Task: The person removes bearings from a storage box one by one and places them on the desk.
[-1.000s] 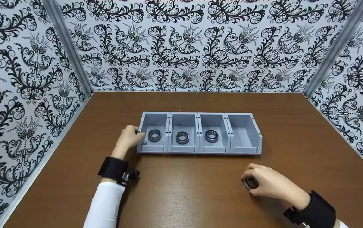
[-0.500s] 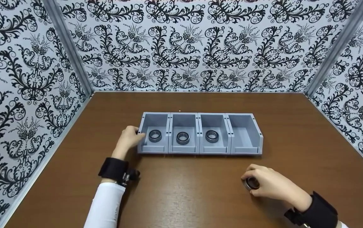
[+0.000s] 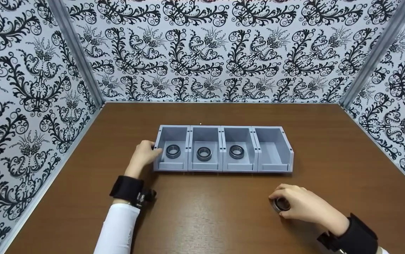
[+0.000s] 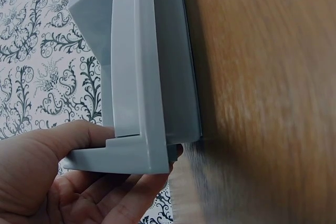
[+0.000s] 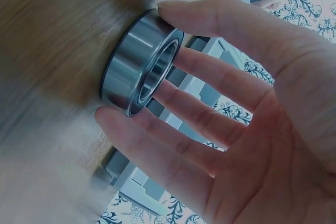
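A: Start at the left end. What is the left hand point(image 3: 145, 152) doing?

B: Gripping the row of grey bins point(image 3: 220, 151) by its left outer wall, thumb over the inner side and fingers outside and beneath. I take it as steadying.

A: And inside the row?

B: The leftmost bin has one ball bearing point(image 3: 173, 156) lying flat in it. The second bin has a matching bearing point(image 3: 204, 158), and the third bin another bearing point(image 3: 236, 157), each flat on the floor of its bin.

A: The rightmost bin point(image 3: 272, 155)?

B: No bearing in it.

A: Is there a fourth bearing?

B: Yes, in front of the row's right end, well apart from it. The right hand point(image 3: 303, 203) holds that last bearing point(image 5: 128, 69) on edge between thumb and fingers, just by the wooden surface point(image 3: 195, 208); I can't tell whether they touch.

A: So how far along is it?

B: Judging by the layout, three placements look done, one bearing to a bin. What seems left is the bearing in hand and the rightmost bin.
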### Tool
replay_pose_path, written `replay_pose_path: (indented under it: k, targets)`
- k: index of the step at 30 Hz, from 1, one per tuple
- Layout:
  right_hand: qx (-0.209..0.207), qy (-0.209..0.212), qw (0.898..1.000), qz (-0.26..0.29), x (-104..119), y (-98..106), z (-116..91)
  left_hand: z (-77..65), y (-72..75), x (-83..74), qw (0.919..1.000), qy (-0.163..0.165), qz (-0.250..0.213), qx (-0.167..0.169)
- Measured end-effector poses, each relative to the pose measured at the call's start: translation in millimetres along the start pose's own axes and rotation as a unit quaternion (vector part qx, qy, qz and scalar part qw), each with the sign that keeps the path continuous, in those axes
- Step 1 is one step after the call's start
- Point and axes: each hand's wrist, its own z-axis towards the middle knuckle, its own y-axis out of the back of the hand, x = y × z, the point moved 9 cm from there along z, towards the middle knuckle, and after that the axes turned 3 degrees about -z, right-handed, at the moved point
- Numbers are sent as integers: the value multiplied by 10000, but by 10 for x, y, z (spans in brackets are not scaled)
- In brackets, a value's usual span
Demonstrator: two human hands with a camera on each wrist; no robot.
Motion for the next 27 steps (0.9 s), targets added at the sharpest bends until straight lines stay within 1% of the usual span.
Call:
replay_pose_path:
  k: [12,18,23,27]
  targets:
    - [-84,37,9998,175,14,86,-2,-8,22,-17,9999,-80,14,-94]
    - [-285,106,9995,-63,56,186,15,-15,23,-22,9999,-126,59,-79]
    - [-418,22,9990,-158,49,263,49,-16,31,-20,9998,-139,78,-130]
    - [-466,-102,9988,-101,16,314,74,-18,33,-27,9998,-146,71,-148]
